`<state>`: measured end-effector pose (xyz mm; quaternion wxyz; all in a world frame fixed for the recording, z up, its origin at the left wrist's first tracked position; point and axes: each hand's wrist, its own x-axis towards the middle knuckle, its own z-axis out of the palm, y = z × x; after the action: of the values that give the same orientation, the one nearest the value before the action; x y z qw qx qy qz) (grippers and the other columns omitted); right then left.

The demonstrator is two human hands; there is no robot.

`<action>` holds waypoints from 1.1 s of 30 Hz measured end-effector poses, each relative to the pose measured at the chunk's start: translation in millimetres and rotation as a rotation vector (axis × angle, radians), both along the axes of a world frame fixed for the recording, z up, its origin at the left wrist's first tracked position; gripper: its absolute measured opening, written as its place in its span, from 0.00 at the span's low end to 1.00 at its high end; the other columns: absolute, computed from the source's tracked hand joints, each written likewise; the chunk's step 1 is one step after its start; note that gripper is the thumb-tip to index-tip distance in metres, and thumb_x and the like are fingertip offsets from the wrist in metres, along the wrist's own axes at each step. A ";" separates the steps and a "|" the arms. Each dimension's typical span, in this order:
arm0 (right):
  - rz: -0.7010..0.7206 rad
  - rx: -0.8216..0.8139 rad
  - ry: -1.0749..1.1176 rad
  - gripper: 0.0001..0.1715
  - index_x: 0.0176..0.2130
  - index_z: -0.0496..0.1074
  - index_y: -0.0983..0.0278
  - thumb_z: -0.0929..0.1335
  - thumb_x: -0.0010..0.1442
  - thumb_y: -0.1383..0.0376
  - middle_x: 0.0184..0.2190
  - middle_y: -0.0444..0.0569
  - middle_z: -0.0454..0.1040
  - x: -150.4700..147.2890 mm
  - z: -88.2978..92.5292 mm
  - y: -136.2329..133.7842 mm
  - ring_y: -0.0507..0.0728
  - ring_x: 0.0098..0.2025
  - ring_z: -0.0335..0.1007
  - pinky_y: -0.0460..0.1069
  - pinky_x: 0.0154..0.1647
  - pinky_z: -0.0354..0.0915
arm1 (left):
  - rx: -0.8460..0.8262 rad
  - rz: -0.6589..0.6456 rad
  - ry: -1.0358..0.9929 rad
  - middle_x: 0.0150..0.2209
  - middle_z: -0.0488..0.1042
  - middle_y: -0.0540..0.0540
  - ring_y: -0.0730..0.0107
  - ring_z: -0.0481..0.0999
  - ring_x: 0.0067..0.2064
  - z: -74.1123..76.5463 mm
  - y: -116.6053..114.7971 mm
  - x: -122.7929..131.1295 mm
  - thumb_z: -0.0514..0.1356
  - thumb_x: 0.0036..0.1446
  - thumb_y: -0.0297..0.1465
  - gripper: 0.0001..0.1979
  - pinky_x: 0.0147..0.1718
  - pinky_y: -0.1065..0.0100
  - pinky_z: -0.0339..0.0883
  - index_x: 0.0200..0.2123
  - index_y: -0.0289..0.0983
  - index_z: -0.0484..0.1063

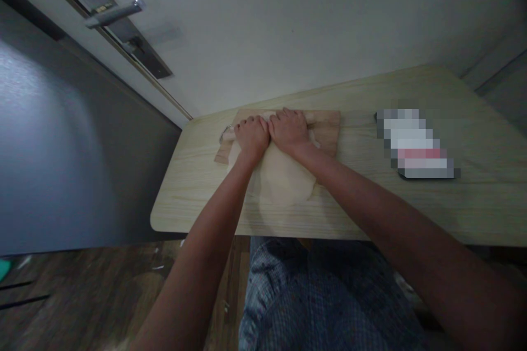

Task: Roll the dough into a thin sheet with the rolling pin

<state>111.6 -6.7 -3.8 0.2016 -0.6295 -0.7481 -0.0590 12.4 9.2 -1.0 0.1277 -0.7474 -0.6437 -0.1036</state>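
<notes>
My left hand [252, 137] and my right hand [289, 129] lie side by side, fingers curled over a pale rolling pin [229, 135]. Most of the pin is hidden beneath them; its ends peek out to either side. Under the pin spreads a flat, cream-coloured sheet of dough [284, 181]. The dough covers much of a thin wooden board [328, 132] and hangs past its near edge onto the table. At the pin's left end shows a loop-like outline too unclear to make out.
The light wood-grain table [197, 197] stands against a white door with a metal handle [117, 13]. To the right lies a blurred-out, dark-edged object, probably a phone [415, 145]. A grey panel [82, 148] rises at the left. Small scraps dot the brown floor [102, 296].
</notes>
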 end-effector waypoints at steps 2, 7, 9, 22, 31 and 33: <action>0.005 0.002 -0.003 0.22 0.38 0.70 0.65 0.51 0.61 0.63 0.40 0.53 0.71 0.2 -0.8 -0.8 0.59 0.45 0.58 0.54 0.43 0.47 | 0.001 -0.001 -0.006 0.40 0.71 0.40 0.58 0.67 0.41 -0.7 -1.4 -0.2 0.37 0.59 0.34 0.21 0.40 0.59 0.55 0.38 0.36 0.68; 0.005 -0.012 -0.027 0.22 0.39 0.69 0.65 0.51 0.61 0.63 0.41 0.53 0.70 0.9 -0.1 -1.8 0.59 0.47 0.56 0.54 0.43 0.46 | -0.040 0.016 -0.035 0.42 0.69 0.38 0.58 0.66 0.44 0.6 -2.8 1.1 0.37 0.59 0.34 0.22 0.42 0.59 0.53 0.40 0.34 0.67; 0.011 -0.025 -0.039 0.22 0.39 0.69 0.65 0.51 0.61 0.63 0.41 0.53 0.70 1.2 0.5 -2.0 0.59 0.48 0.56 0.54 0.43 0.46 | -0.056 0.021 -0.048 0.42 0.69 0.37 0.58 0.65 0.44 1.1 -2.7 1.4 0.36 0.59 0.34 0.22 0.43 0.59 0.52 0.41 0.34 0.67; -0.006 -0.063 -0.051 0.24 0.39 0.69 0.66 0.49 0.60 0.64 0.41 0.54 0.70 0.9 0.2 1.5 0.58 0.42 0.61 0.54 0.41 0.48 | -0.053 0.016 -0.100 0.43 0.68 0.38 0.58 0.64 0.46 -1.1 0.0 0.9 0.35 0.59 0.34 0.23 0.43 0.59 0.51 0.41 0.35 0.68; 0.004 -0.037 -0.041 0.23 0.37 0.69 0.65 0.50 0.60 0.63 0.40 0.53 0.70 0.8 -1.4 1.7 0.58 0.42 0.61 0.53 0.41 0.48 | -0.041 -0.003 -0.125 0.42 0.69 0.39 0.58 0.65 0.45 -2.6 1.4 -1.4 0.36 0.59 0.34 0.23 0.43 0.59 0.51 0.41 0.35 0.68; 0.018 -0.023 -0.053 0.22 0.38 0.69 0.65 0.51 0.60 0.63 0.41 0.53 0.70 1.7 -1.3 3.0 0.58 0.43 0.61 0.53 0.41 0.48 | -0.029 -0.016 -0.130 0.42 0.70 0.39 0.59 0.66 0.45 -3.7 3.3 -1.6 0.36 0.59 0.33 0.22 0.43 0.59 0.51 0.41 0.35 0.68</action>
<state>113.3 -3.7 -5.2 0.1750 -0.6234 -0.7593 -0.0651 10.7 12.5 -4.7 0.0737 -0.7460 -0.6461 -0.1437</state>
